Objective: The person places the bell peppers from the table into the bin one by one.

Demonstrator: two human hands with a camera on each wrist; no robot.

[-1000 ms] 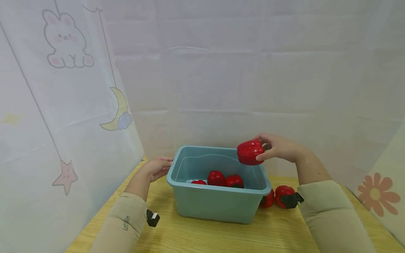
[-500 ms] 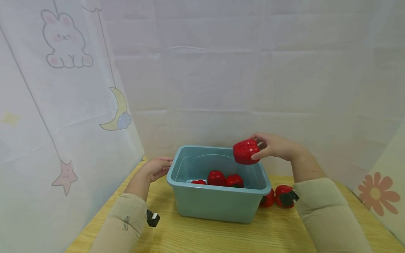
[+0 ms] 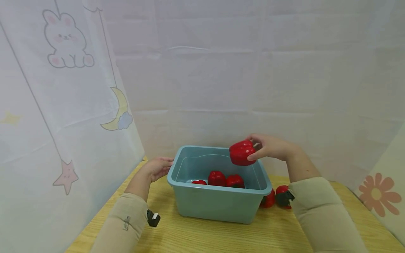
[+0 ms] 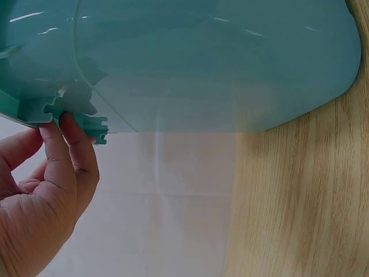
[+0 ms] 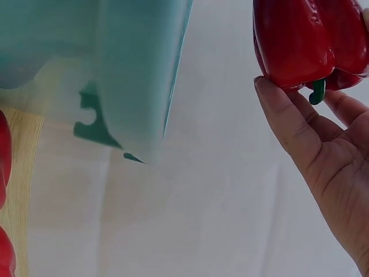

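Fingers (image 3: pixel 253 157) of right hand (image 3: pixel 269 147) grip pepper (image 3: pixel 241 153).

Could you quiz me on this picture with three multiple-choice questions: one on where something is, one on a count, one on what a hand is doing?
1. Where is the pepper held by the right hand?
A. Above the bin's far right corner
B. On the table left of the bin
C. On the bin's floor

2. How many peppers show inside the bin?
A. None
B. Three
C. Six

3. What is the left hand doing?
A. Holding a pepper
B. Touching the bin's rim
C. Lying flat on the table

Answers: 1 A, the held pepper hangs over that corner. 2 B, three red tops show over the near wall. 3 B, its fingers meet the rim's underside.
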